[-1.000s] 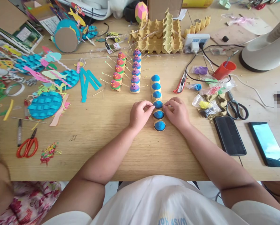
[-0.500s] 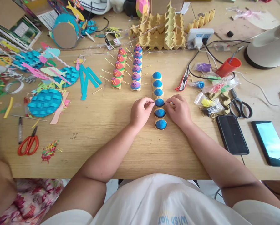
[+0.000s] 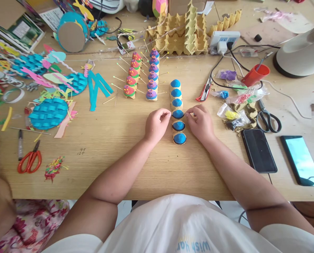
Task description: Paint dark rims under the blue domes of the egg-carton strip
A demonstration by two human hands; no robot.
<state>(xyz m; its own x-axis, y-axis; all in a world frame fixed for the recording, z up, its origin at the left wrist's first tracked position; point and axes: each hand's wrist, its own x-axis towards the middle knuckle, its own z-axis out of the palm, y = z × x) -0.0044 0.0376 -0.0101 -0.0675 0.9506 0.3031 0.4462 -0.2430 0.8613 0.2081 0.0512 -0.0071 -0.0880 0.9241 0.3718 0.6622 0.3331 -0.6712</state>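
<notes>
The row of blue-topped cups (image 3: 177, 102) lies mid-frame on the worktop (image 3: 114, 140), its long axis running straight up and down the picture. The left hand (image 3: 157, 124) and right hand (image 3: 201, 123) flank its fourth cup, fingertips pressed together at its sides, much as half a second ago. The row hasn't shifted. Pin-studded painted cups (image 3: 151, 75) stand upper left of it, and a black phone (image 3: 259, 150) lies to the right.

Red scissors (image 3: 29, 161), black phone (image 3: 259, 150), red cup (image 3: 255, 75)
</notes>
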